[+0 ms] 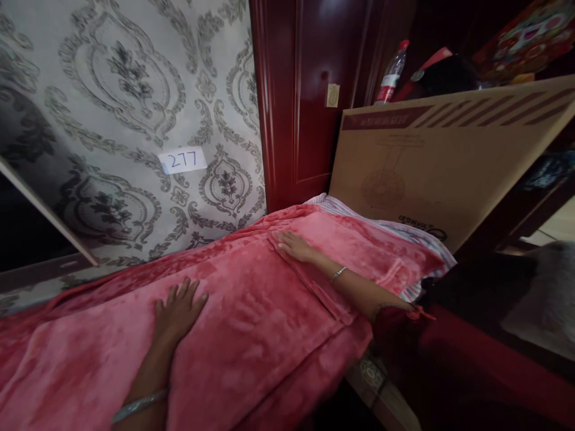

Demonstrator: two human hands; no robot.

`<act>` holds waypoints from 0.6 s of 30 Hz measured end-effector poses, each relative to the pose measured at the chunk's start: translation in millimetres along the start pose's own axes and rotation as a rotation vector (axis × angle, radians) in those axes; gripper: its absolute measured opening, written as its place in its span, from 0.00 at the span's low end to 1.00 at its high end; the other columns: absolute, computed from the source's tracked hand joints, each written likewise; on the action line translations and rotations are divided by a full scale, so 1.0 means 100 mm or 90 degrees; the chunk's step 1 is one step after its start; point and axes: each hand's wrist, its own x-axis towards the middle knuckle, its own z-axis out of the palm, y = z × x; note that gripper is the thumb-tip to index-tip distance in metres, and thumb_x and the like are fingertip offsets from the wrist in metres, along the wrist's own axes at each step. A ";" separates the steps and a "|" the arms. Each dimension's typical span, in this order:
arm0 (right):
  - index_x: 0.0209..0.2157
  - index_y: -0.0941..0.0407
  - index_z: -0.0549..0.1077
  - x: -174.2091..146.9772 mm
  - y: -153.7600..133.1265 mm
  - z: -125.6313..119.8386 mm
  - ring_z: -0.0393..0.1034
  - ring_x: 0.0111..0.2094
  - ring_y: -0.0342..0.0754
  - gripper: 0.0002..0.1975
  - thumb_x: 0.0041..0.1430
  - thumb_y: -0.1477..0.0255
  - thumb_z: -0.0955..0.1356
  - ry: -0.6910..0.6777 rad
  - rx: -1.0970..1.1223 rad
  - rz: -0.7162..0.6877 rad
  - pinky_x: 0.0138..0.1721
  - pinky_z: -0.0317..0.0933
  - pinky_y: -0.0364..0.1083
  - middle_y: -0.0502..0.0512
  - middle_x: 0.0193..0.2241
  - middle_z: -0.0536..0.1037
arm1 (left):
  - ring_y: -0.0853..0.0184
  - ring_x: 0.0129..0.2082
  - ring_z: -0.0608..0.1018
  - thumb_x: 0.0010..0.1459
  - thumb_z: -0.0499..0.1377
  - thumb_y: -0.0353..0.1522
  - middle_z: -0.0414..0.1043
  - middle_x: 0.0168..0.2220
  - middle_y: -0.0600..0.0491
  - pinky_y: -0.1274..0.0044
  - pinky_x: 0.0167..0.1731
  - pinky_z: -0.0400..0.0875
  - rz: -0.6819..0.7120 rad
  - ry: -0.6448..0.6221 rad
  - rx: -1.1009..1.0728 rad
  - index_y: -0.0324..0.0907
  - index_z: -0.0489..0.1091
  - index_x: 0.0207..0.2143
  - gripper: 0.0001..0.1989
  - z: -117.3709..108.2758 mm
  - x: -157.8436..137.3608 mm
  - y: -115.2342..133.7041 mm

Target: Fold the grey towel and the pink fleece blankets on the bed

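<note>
A pink-red plush blanket [251,311] lies spread in folded layers across the surface before me. My left hand [178,308] rests flat on it at the left, fingers spread and holding nothing. Farther right, my right hand [294,245] lies flat along a folded edge of the blanket, its fingers stretched out. Between the two hands a faint hand-shaped mark shows in the pile. Under the blanket's far right end, a striped cloth [386,224] sticks out.
Patterned wallpaper [121,78] with a paper label [182,160] reading 277 borders the far side. A dark red wooden panel [309,137] stands beside it. A large cardboard box [449,161] leans at the right, with a red-capped bottle [392,75] behind it. A dark framed panel [31,221] is at left.
</note>
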 end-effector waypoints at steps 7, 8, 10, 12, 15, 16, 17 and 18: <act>0.71 0.46 0.51 -0.60 0.12 0.27 0.36 0.72 0.62 0.30 0.73 0.54 0.54 0.040 -0.104 0.065 0.66 0.39 0.69 0.56 0.73 0.45 | 0.47 0.71 0.50 0.67 0.41 0.46 0.44 0.73 0.48 0.46 0.64 0.47 0.007 0.003 -0.035 0.47 0.55 0.69 0.32 0.03 0.02 -0.04; 0.71 0.46 0.52 -0.63 0.12 0.32 0.37 0.72 0.62 0.29 0.73 0.54 0.54 0.037 -0.118 0.068 0.66 0.38 0.69 0.56 0.72 0.46 | 0.47 0.71 0.51 0.67 0.41 0.45 0.45 0.73 0.48 0.45 0.64 0.47 0.015 0.008 -0.043 0.47 0.55 0.69 0.32 0.04 0.02 -0.05; 0.71 0.46 0.51 -0.65 0.10 0.37 0.37 0.72 0.62 0.29 0.73 0.54 0.54 0.042 -0.130 0.071 0.67 0.37 0.69 0.57 0.72 0.47 | 0.47 0.71 0.50 0.67 0.41 0.43 0.47 0.73 0.50 0.44 0.64 0.46 0.047 0.010 -0.052 0.49 0.59 0.68 0.30 0.03 -0.01 -0.08; 0.71 0.46 0.52 -0.65 0.08 0.37 0.38 0.72 0.61 0.29 0.73 0.54 0.54 0.046 -0.128 0.069 0.67 0.38 0.68 0.57 0.72 0.47 | 0.48 0.72 0.49 0.66 0.44 0.39 0.50 0.72 0.53 0.45 0.64 0.46 0.083 0.003 -0.050 0.52 0.67 0.62 0.26 0.02 -0.05 -0.08; 0.71 0.46 0.52 -0.65 0.06 0.33 0.38 0.72 0.61 0.29 0.73 0.54 0.54 0.047 -0.112 0.069 0.67 0.38 0.67 0.55 0.72 0.46 | 0.47 0.70 0.53 0.65 0.50 0.37 0.55 0.71 0.52 0.48 0.63 0.53 0.079 0.044 -0.052 0.53 0.73 0.55 0.20 -0.06 -0.13 -0.01; 0.71 0.45 0.52 -0.66 0.05 0.32 0.38 0.72 0.61 0.29 0.73 0.54 0.54 0.047 -0.104 0.071 0.67 0.37 0.67 0.55 0.73 0.46 | 0.46 0.69 0.57 0.65 0.53 0.37 0.57 0.70 0.49 0.49 0.61 0.56 0.062 0.069 -0.056 0.51 0.73 0.55 0.18 -0.10 -0.16 0.03; 0.71 0.46 0.52 -0.66 0.05 0.31 0.38 0.72 0.61 0.29 0.73 0.54 0.54 0.048 -0.094 0.073 0.67 0.37 0.67 0.55 0.73 0.45 | 0.47 0.66 0.62 0.64 0.56 0.38 0.59 0.68 0.46 0.51 0.60 0.61 0.048 0.092 -0.059 0.49 0.72 0.55 0.18 -0.15 -0.18 0.08; 0.71 0.46 0.52 -0.66 0.05 0.29 0.37 0.72 0.61 0.30 0.73 0.54 0.54 0.046 -0.080 0.074 0.67 0.36 0.68 0.55 0.73 0.44 | 0.49 0.63 0.67 0.64 0.58 0.39 0.62 0.65 0.44 0.53 0.57 0.65 0.039 0.109 -0.058 0.46 0.70 0.56 0.19 -0.20 -0.19 0.12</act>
